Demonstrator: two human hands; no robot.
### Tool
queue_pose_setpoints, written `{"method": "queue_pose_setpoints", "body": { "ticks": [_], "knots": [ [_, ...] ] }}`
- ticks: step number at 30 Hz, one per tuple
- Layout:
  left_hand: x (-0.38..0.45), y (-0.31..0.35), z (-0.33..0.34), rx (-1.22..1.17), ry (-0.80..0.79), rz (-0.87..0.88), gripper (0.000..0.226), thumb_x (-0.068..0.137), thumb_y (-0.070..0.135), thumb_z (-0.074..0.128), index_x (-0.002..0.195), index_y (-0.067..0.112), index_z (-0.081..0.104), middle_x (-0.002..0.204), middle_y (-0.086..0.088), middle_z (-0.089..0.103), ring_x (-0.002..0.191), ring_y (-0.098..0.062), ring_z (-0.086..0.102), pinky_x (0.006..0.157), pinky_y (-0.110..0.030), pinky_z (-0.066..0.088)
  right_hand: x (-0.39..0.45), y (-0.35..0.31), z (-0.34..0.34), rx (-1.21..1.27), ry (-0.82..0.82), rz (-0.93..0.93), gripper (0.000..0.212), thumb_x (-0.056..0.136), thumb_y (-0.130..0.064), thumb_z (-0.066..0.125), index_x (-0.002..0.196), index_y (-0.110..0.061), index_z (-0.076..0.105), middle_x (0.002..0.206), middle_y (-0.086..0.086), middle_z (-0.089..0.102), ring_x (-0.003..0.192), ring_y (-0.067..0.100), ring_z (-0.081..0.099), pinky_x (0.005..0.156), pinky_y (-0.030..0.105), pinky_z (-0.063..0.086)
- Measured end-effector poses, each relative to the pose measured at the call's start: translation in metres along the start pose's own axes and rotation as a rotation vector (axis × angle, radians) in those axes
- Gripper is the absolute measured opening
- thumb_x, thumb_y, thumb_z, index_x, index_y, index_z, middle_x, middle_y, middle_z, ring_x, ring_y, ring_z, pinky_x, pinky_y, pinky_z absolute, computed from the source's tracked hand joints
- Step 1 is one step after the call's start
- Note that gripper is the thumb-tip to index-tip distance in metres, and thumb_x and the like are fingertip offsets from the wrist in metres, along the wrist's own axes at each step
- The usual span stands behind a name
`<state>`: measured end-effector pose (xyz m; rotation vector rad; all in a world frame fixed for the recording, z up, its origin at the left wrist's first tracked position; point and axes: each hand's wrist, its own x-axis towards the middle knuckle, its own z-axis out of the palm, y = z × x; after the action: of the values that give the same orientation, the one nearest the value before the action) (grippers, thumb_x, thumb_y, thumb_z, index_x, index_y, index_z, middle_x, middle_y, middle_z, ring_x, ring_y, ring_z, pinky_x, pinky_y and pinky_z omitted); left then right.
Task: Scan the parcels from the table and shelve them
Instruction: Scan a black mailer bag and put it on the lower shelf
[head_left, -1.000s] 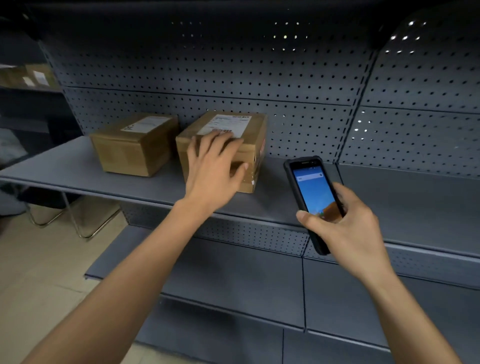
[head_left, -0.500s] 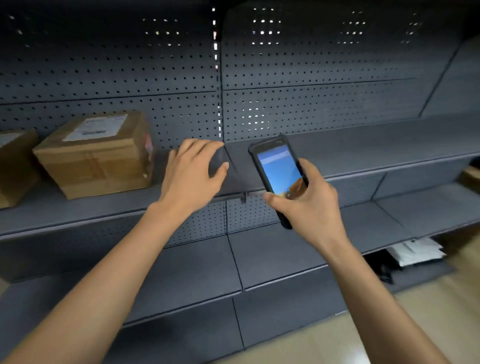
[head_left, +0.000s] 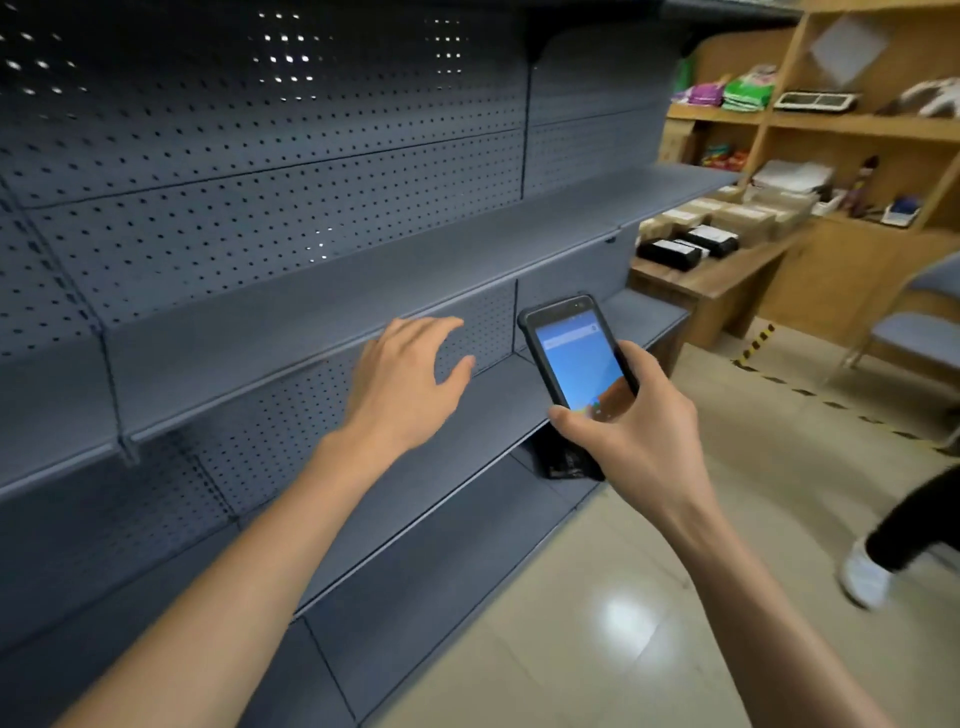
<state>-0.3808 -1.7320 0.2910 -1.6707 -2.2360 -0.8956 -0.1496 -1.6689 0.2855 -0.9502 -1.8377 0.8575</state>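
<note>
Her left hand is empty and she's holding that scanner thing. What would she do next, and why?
Probably walk to the wooden table and pick up another parcel. The left hand is open and empty, the right hand holds the handheld scanner with its screen lit, and unshelved parcels are on that table.

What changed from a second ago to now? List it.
The left hand let go of the cardboard box it had set on the grey shelf and now hangs open and empty. The view swung right: both shelved boxes are out of sight, and the wooden table with parcels has come into view. The right hand still grips the scanner, screen lit.
</note>
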Motion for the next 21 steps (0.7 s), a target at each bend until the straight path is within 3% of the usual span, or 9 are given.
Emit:
{"method": "queue_pose_setpoints", "body": {
  "ticks": [3,6,10,16,21],
  "knots": [
    [0.017,0.063,0.048,-0.027,-0.056,0.052,0.046,0.101,0.043,0.059,0.143,0.024,0.057,0.143,0.004,0.061,0.131,-0.023,0.051,0.106,-0.041,0.040,0.004,0.039,-0.064,-0.034,0.042,0.069,0.052,0.070,-0.033,0.091,0.111,-0.040,0.060,0.070,-0.009,0.060,0.062,0.010,0.059,0.061,0.036,0.054],
    [0.030,0.122,0.091,-0.066,-0.092,0.097,0.046,0.101,0.045,0.059,0.143,0.025,0.058,0.141,0.004,0.063,0.129,-0.023,0.052,0.103,-0.042,0.042,0.006,0.074,-0.124,-0.070,0.076,0.120,0.050,0.069,-0.035,0.087,0.110,-0.036,0.059,0.073,-0.002,0.061,0.065,0.023,0.062,0.062,0.044,0.057],
    [0.042,0.187,0.141,-0.097,-0.147,0.136,0.045,0.100,0.045,0.060,0.141,0.026,0.059,0.136,0.004,0.065,0.127,-0.023,0.053,0.100,-0.041,0.045,0.006,0.112,-0.189,-0.077,0.136,0.160,0.049,0.071,-0.032,0.085,0.103,-0.050,0.054,0.076,0.004,0.065,0.057,0.021,0.063,0.050,0.034,0.051],
    [0.062,0.251,0.191,-0.141,-0.210,0.192,0.041,0.099,0.043,0.062,0.136,0.026,0.061,0.123,0.006,0.068,0.118,-0.023,0.057,0.097,-0.041,0.044,0.014,0.149,-0.247,-0.116,0.220,0.169,0.055,0.073,-0.030,0.088,0.099,-0.060,0.050,0.074,0.000,0.065,0.057,0.011,0.062,0.047,0.018,0.046],
    [0.087,0.278,0.230,-0.187,-0.250,0.213,0.040,0.100,0.044,0.061,0.136,0.027,0.061,0.122,0.007,0.067,0.117,-0.020,0.056,0.094,-0.038,0.043,0.029,0.181,-0.271,-0.139,0.272,0.190,0.055,0.074,-0.025,0.090,0.096,-0.055,0.050,0.083,0.002,0.062,0.062,-0.001,0.060,0.046,0.011,0.045]
  ]
}}
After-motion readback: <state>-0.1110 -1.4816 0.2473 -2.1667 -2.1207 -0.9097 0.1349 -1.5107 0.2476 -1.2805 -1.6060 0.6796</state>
